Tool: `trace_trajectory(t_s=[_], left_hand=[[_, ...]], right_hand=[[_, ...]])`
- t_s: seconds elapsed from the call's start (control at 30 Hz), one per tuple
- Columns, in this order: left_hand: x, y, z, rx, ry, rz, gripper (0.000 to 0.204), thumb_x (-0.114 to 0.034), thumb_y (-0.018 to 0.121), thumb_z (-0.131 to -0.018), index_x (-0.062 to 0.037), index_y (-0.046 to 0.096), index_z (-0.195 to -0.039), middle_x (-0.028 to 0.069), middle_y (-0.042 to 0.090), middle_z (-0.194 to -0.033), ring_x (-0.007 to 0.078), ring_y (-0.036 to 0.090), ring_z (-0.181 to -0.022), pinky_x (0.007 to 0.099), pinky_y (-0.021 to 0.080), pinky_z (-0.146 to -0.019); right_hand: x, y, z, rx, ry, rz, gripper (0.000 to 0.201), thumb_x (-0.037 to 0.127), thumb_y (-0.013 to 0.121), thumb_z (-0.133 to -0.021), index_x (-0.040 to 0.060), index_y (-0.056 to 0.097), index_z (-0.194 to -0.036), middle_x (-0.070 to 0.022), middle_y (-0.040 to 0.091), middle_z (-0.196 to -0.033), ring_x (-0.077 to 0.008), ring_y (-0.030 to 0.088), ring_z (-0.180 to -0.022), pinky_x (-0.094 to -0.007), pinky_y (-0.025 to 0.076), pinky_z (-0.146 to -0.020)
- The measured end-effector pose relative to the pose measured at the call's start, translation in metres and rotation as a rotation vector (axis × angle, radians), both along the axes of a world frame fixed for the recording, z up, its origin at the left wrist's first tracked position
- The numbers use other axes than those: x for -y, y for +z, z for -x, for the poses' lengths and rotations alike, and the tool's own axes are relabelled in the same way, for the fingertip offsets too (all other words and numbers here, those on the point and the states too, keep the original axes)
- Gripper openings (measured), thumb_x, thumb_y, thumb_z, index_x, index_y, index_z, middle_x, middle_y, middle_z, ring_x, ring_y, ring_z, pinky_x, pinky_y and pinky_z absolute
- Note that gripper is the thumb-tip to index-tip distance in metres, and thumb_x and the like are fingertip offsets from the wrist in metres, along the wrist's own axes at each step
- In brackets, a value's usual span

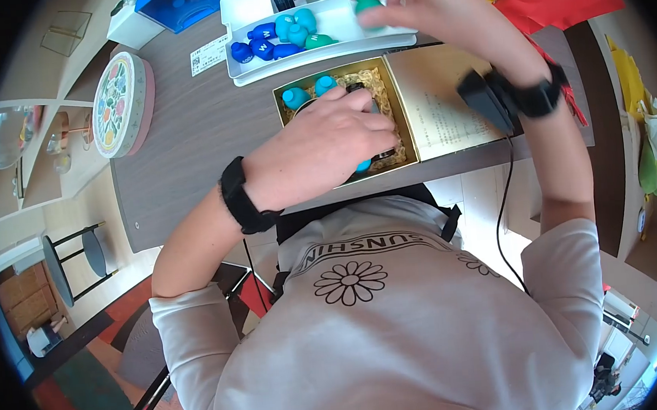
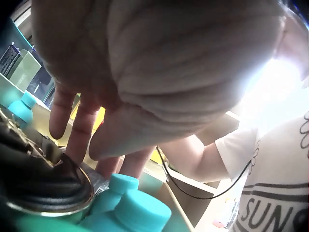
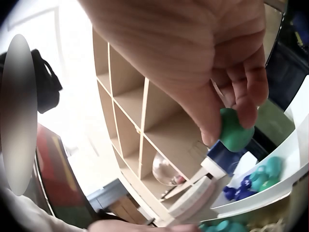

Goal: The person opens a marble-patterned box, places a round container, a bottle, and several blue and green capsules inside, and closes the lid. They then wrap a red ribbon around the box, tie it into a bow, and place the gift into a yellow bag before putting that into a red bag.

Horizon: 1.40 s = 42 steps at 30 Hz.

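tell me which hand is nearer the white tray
Right. The right hand is over the right end of the white tray, pinching a green piece; the left hand is over the gold box, on the tray's near side.

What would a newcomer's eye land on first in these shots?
Probably the green piece pinched in the right hand, by the white tray of small blue, turquoise and green pieces. Next, the gold-rimmed box under the left hand, then the bright red material at the table's far right.
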<state>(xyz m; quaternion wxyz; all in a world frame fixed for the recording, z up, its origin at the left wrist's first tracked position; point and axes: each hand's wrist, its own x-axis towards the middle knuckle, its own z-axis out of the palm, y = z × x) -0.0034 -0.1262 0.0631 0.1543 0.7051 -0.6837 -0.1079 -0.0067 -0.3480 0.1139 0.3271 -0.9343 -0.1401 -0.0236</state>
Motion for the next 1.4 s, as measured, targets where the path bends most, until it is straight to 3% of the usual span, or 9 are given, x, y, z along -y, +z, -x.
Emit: trace_trajectory(t_s=[0.1, 0.2, 0.57, 0.67, 0.87, 0.9, 1.1, 1.3, 1.4], left_hand=[[-0.003, 0.001, 0.010, 0.110, 0.018, 0.037, 0.036, -0.006, 0.059, -0.081, -0.0039, 0.069, -0.115, 0.0010, 0.065, -0.124, 0.0205, 0.054, -0.101, 0.0337, 0.043, -0.092], [-0.002, -0.007, 0.022, 0.242, 0.040, 0.089, 0.035, -0.007, 0.059, -0.081, -0.0001, 0.068, -0.114, 0.0047, 0.065, -0.123, 0.0201, 0.054, -0.102, 0.0330, 0.043, -0.092], [-0.003, -0.011, 0.034, 0.305, 0.098, 0.113, 0.034, -0.007, 0.060, -0.080, 0.0024, 0.068, -0.112, 0.0087, 0.065, -0.123, 0.0220, 0.054, -0.105, 0.0323, 0.045, -0.092], [-0.005, -0.014, 0.030, 0.267, 0.093, 0.150, 0.034, -0.007, 0.060, -0.081, 0.0014, 0.068, -0.112, 0.0084, 0.065, -0.123, 0.0221, 0.055, -0.107, 0.0326, 0.045, -0.092], [-0.030, 0.034, -0.011, 0.036, 0.321, 0.270, 0.026, 0.004, 0.059, -0.085, -0.0039, 0.068, -0.108, 0.0107, 0.067, -0.104, 0.0307, 0.063, -0.095, 0.0402, 0.051, -0.083], [-0.035, 0.030, -0.023, 0.016, 0.411, 0.332, 0.023, 0.004, 0.060, -0.088, -0.0042, 0.068, -0.107, 0.0105, 0.068, -0.100, 0.0298, 0.063, -0.092, 0.0383, 0.051, -0.079], [-0.042, 0.018, -0.045, 0.049, 0.711, 0.169, 0.022, -0.002, 0.063, -0.090, -0.0048, 0.068, -0.111, 0.0116, 0.067, -0.100, 0.0307, 0.063, -0.091, 0.0387, 0.050, -0.079], [-0.054, -0.006, -0.069, 0.325, 0.690, 0.226, 0.026, -0.002, 0.063, -0.090, -0.0049, 0.066, -0.115, 0.0120, 0.066, -0.111, 0.0357, 0.061, -0.101, 0.0426, 0.049, -0.086], [-0.052, -0.001, -0.069, 0.327, 0.674, 0.303, 0.024, -0.002, 0.065, -0.089, -0.0034, 0.066, -0.113, 0.0119, 0.065, -0.112, 0.0346, 0.061, -0.100, 0.0410, 0.050, -0.087]], right_hand=[[0.006, -0.027, 0.026, 0.084, -0.011, -0.159, 0.017, 0.009, 0.072, -0.087, 0.0016, 0.063, -0.099, -0.0089, 0.065, -0.087, -0.0227, 0.062, -0.072, -0.0308, 0.050, -0.068], [-0.005, -0.034, 0.043, 0.163, -0.007, 0.008, 0.016, 0.012, 0.072, -0.084, 0.0058, 0.062, -0.095, -0.0139, 0.068, -0.083, -0.0360, 0.065, -0.082, -0.0433, 0.050, -0.069], [-0.028, -0.059, 0.039, 0.372, 0.079, 0.456, 0.015, 0.006, 0.066, -0.074, 0.0025, 0.068, -0.089, -0.0100, 0.060, -0.089, -0.0284, 0.062, -0.090, -0.0402, 0.050, -0.078], [-0.026, -0.063, 0.038, 0.394, 0.086, 0.464, 0.029, 0.009, 0.077, -0.070, 0.0028, 0.064, -0.094, -0.0094, 0.059, -0.091, -0.0288, 0.059, -0.093, -0.0427, 0.046, -0.084], [-0.004, -0.041, 0.010, 0.492, 0.083, 0.353, 0.025, 0.014, 0.078, -0.079, 0.0053, 0.067, -0.100, -0.0076, 0.060, -0.082, -0.0245, 0.062, -0.084, -0.0352, 0.049, -0.073], [-0.013, -0.003, 0.008, 0.241, 0.112, 0.399, 0.022, 0.011, 0.067, -0.088, -0.0013, 0.064, -0.107, -0.0192, 0.067, -0.094, -0.0388, 0.065, -0.093, -0.0433, 0.052, -0.080], [-0.015, -0.061, -0.090, 0.130, 0.312, 0.412, 0.020, 0.014, 0.057, -0.093, 0.0007, 0.063, -0.107, -0.0212, 0.067, -0.100, -0.0396, 0.065, -0.097, -0.0460, 0.052, -0.084], [-0.036, -0.070, -0.114, 0.037, 0.360, 0.478, 0.025, 0.017, 0.045, -0.098, 0.0031, 0.061, -0.112, -0.0228, 0.066, -0.105, -0.0397, 0.066, -0.097, -0.0488, 0.053, -0.081], [-0.043, -0.082, -0.115, 0.339, 0.343, 0.580, 0.024, 0.014, 0.048, -0.095, -0.0002, 0.064, -0.106, -0.0232, 0.067, -0.099, -0.0382, 0.069, -0.092, -0.0467, 0.055, -0.074]])
